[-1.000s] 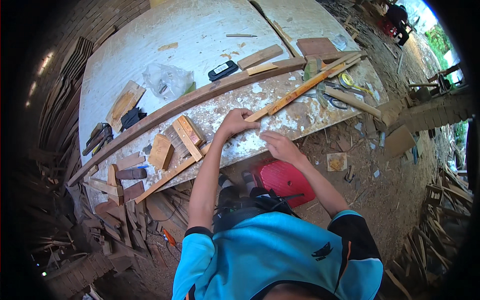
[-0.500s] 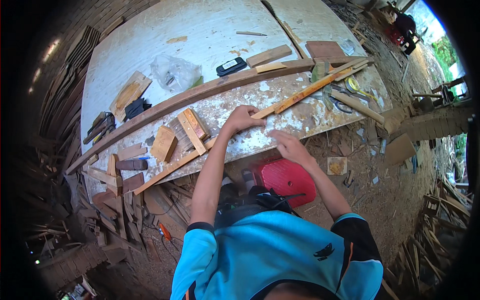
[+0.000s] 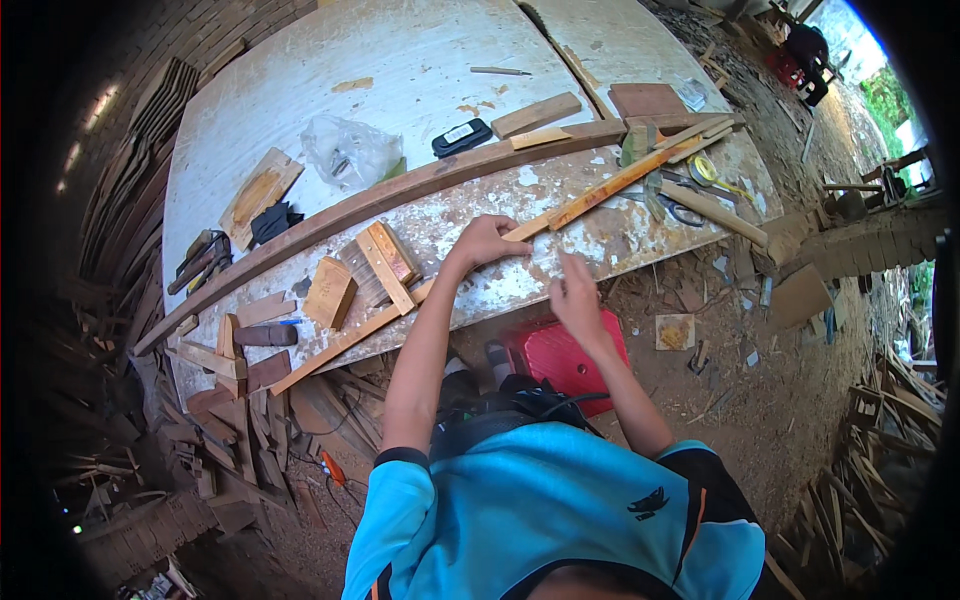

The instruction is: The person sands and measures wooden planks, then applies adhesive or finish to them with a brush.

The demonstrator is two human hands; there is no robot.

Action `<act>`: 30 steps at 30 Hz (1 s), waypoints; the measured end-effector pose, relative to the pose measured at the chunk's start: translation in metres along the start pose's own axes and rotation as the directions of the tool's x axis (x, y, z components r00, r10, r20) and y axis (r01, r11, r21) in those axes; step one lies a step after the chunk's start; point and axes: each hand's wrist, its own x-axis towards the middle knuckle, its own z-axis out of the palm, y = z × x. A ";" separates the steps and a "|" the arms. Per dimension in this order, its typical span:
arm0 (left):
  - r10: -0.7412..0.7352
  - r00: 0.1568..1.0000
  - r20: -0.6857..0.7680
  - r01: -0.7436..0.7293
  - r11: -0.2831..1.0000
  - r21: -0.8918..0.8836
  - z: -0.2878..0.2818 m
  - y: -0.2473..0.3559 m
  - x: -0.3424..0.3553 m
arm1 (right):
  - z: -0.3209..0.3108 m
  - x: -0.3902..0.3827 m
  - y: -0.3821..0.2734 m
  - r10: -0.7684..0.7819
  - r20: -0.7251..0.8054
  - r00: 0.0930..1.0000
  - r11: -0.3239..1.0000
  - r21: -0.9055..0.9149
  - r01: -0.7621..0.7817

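Pinched between the thumb and fingers of my left hand [image 3: 493, 240] is a long, thin wooden strip [image 3: 532, 226], lying diagonally along the bench's worn front edge. My right hand [image 3: 574, 288] is just below and right of it, index finger extended and the others partly bent, with nothing visible in it. An orange-stained batten [image 3: 598, 194] lies along the strip's upper part. Left of my left hand sit a screwed wooden fixture [image 3: 390, 280] and a wooden block [image 3: 328, 293].
On the bench [image 3: 260, 110] lie a long dark beam [image 3: 400, 186], a plastic bag [image 3: 340, 150], a black case [image 3: 460, 137], scissors [image 3: 682, 213] and a tape measure [image 3: 703, 170]. A red stool [image 3: 585, 370] stands below. Wood scraps [image 3: 880, 440] litter the sides. Someone [image 3: 805, 50] is at the back right.
My right hand has moved up and slightly rightward toward the strip, its index finger now raised. My left hand stays on the strip with little movement. The view has shifted a little.
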 end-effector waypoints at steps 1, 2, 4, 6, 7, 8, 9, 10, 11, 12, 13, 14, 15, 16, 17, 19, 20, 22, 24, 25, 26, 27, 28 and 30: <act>-0.016 1.000 0.004 0.016 1.000 -0.002 0.000 0.000 -0.001 | -0.006 0.002 0.002 -0.004 0.006 1.000 1.000 0.005 0.004; -0.006 1.000 -0.006 0.005 1.000 -0.018 0.000 0.000 -0.001 | -0.011 0.005 0.004 0.084 0.116 0.990 0.996 -0.001 -0.085; 0.018 0.999 -0.032 -0.019 1.000 -0.024 0.001 0.001 -0.001 | -0.017 0.013 0.009 0.030 0.201 0.979 0.997 -0.073 -0.016; -0.011 1.000 -0.017 0.010 0.999 -0.038 0.002 0.001 -0.001 | -0.016 0.021 0.013 -0.146 0.276 0.950 0.976 -0.116 0.184; -0.048 0.999 -0.003 0.048 0.998 -0.051 0.002 0.001 -0.001 | -0.014 0.025 0.015 -0.306 0.361 0.881 0.916 -0.139 0.376; -0.065 0.998 0.001 0.064 0.994 -0.093 0.002 0.002 -0.001 | -0.013 0.030 0.016 -0.300 0.445 0.844 0.909 -0.134 0.394; 0.000 1.000 -0.027 -0.001 0.999 -0.041 0.001 0.002 -0.002 | -0.010 0.034 0.016 -0.227 0.551 0.803 0.884 -0.230 0.407; 0.035 0.999 -0.035 -0.035 0.999 0.000 0.001 0.002 -0.002 | -0.009 0.038 0.015 -0.181 0.593 0.785 0.911 -0.200 0.361; 0.051 0.998 -0.039 -0.051 0.999 0.009 0.000 0.002 -0.003 | -0.007 0.042 0.013 -0.121 0.622 0.773 0.935 -0.191 0.300; 0.074 0.997 -0.037 -0.074 0.997 0.007 -0.001 0.001 -0.003 | -0.008 0.045 0.012 -0.156 0.620 0.769 0.925 -0.181 0.334; 0.082 0.996 -0.040 -0.081 0.997 0.007 -0.001 0.001 -0.003 | -0.008 0.047 0.010 -0.158 0.687 0.709 0.869 -0.244 0.431; 0.089 0.996 -0.026 -0.090 0.996 -0.014 -0.001 0.000 -0.002 | -0.009 0.051 0.007 -0.132 0.760 0.636 0.797 -0.301 0.524; 0.081 0.997 -0.016 -0.081 0.996 -0.025 -0.001 -0.002 -0.002 | -0.010 0.053 0.005 -0.155 0.747 0.646 0.794 -0.295 0.532; 0.070 0.997 -0.019 -0.071 0.997 -0.019 -0.001 -0.003 -0.001 | -0.011 0.055 0.003 -0.132 0.780 0.612 0.767 -0.311 0.561; 0.061 0.998 -0.017 -0.062 0.998 -0.027 0.000 -0.005 0.000 | -0.013 0.056 0.001 -0.118 0.810 0.574 0.730 -0.321 0.603; 0.063 0.998 -0.030 -0.063 0.998 -0.014 0.002 -0.008 0.001 | -0.013 0.059 -0.001 -0.133 0.813 0.566 0.754 -0.287 0.591; 0.060 0.998 -0.029 -0.061 0.998 -0.018 0.003 -0.010 0.002 | -0.013 0.060 -0.002 -0.110 0.826 0.553 0.734 -0.308 0.605; 0.060 0.997 -0.046 -0.059 0.998 0.024 0.003 -0.012 0.003 | -0.012 0.060 -0.004 -0.083 0.840 0.536 0.714 -0.326 0.620; 0.043 0.999 -0.026 -0.042 0.999 0.024 0.003 -0.013 0.004 | -0.010 0.059 -0.005 -0.121 0.819 0.561 0.707 -0.325 0.628; 0.046 0.998 -0.030 -0.045 0.999 0.030 0.003 -0.013 0.004 | -0.009 0.059 -0.005 -0.119 0.822 0.557 0.710 -0.321 0.626; 0.040 0.999 -0.022 -0.039 0.999 0.019 0.003 -0.012 0.004 | -0.009 0.058 -0.006 -0.117 0.816 0.567 0.712 -0.329 0.620; 0.026 1.000 -0.012 -0.026 1.000 0.014 0.002 -0.012 0.003 | -0.008 0.057 -0.006 -0.118 0.803 0.584 0.712 -0.342 0.613; 0.026 1.000 -0.011 -0.026 1.000 0.006 0.002 -0.011 0.003 | -0.007 0.056 -0.006 -0.111 0.810 0.576 0.720 -0.334 0.608; 0.025 0.999 -0.021 -0.024 1.000 0.007 0.002 -0.010 0.002 | -0.006 0.053 -0.005 -0.122 0.776 0.618 0.714 -0.364 0.598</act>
